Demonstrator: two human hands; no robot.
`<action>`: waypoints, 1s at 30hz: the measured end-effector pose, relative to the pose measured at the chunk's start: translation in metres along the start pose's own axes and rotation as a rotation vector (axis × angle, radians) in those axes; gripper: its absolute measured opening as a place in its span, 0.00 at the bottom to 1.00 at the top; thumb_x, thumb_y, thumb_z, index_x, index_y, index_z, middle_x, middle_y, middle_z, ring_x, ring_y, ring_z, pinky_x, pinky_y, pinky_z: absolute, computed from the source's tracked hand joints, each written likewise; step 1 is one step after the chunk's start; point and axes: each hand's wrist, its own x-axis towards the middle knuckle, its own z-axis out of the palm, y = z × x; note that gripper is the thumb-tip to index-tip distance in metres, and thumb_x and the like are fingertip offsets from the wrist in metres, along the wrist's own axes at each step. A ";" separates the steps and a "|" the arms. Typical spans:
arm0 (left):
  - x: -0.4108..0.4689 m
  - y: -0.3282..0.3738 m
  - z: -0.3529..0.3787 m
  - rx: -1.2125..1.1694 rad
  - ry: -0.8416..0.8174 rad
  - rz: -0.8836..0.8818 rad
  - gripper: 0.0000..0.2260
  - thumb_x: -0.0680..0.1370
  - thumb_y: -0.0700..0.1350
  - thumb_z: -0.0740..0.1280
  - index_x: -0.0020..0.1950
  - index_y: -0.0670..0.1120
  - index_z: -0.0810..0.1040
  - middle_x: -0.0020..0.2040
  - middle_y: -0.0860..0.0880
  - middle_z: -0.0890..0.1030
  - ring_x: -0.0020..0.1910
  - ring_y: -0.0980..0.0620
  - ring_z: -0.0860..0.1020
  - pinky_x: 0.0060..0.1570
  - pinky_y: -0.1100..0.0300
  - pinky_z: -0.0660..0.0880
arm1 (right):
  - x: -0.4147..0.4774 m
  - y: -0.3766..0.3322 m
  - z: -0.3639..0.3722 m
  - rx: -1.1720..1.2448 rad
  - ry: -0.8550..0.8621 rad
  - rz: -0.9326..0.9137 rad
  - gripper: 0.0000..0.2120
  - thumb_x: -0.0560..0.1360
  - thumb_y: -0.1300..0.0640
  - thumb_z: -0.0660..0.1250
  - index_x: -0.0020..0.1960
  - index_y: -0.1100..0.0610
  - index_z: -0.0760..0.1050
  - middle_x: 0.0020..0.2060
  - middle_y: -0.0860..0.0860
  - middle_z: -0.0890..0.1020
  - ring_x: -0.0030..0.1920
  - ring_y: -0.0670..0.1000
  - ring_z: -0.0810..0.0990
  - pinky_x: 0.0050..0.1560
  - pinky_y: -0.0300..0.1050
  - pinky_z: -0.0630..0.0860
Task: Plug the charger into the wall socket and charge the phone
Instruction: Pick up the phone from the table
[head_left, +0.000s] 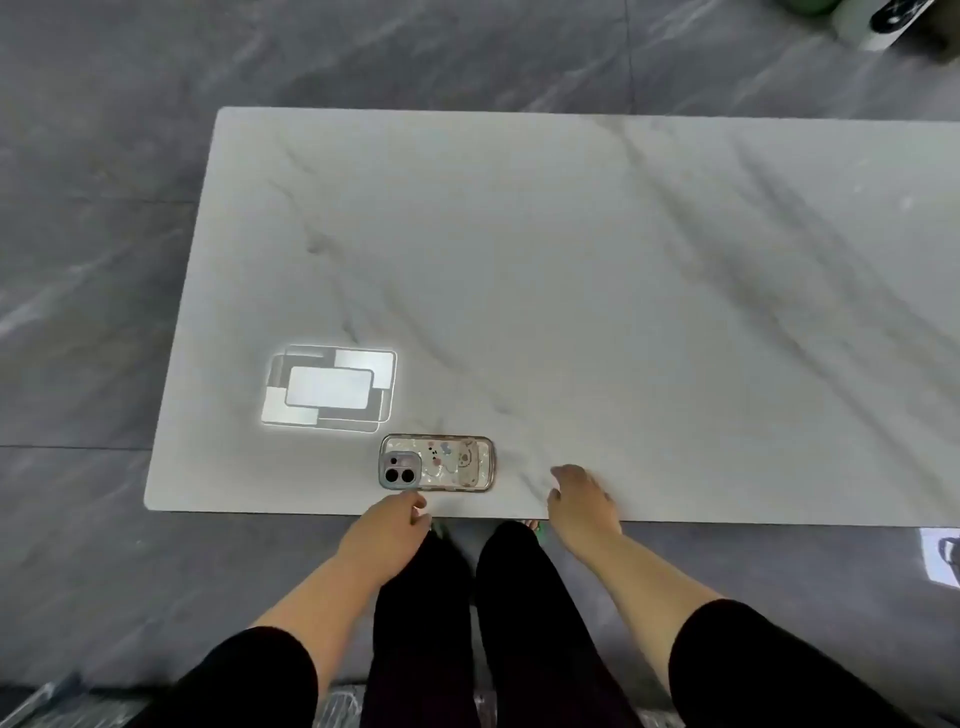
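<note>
A phone (436, 463) in a clear case with cartoon stickers lies face down near the front edge of a white marble table (571, 270), its camera end to the left. My left hand (387, 525) hovers just below the phone at the table edge, fingers loosely apart and holding nothing. My right hand (582, 501) rests on the table edge to the right of the phone, fingers spread, empty. No charger, cable or wall socket is in view.
A bright reflection of a ceiling lamp (330, 389) shines on the table left of the phone. Dark grey tiled floor surrounds the table. My legs in black trousers stand against the front edge. Some objects (883, 21) sit at the far right corner of the floor.
</note>
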 end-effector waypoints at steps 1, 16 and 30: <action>0.011 0.002 0.004 0.107 0.044 0.033 0.19 0.78 0.51 0.60 0.68 0.48 0.68 0.62 0.48 0.78 0.59 0.47 0.76 0.56 0.54 0.74 | 0.013 0.001 0.006 -0.062 0.009 -0.011 0.26 0.81 0.56 0.53 0.77 0.54 0.52 0.78 0.53 0.54 0.77 0.53 0.53 0.74 0.50 0.55; 0.118 -0.034 0.037 0.551 0.398 0.449 0.48 0.61 0.71 0.68 0.74 0.47 0.63 0.74 0.42 0.66 0.74 0.42 0.64 0.70 0.39 0.59 | 0.077 0.003 0.058 -0.294 -0.071 0.021 0.65 0.58 0.22 0.59 0.61 0.49 0.11 0.61 0.53 0.12 0.62 0.54 0.12 0.68 0.63 0.26; 0.094 -0.018 0.005 0.290 0.304 0.194 0.37 0.58 0.71 0.66 0.56 0.46 0.71 0.50 0.50 0.80 0.53 0.45 0.75 0.46 0.51 0.74 | 0.055 -0.017 0.022 -0.302 -0.096 0.001 0.48 0.71 0.36 0.64 0.77 0.52 0.37 0.77 0.55 0.36 0.78 0.56 0.40 0.76 0.56 0.46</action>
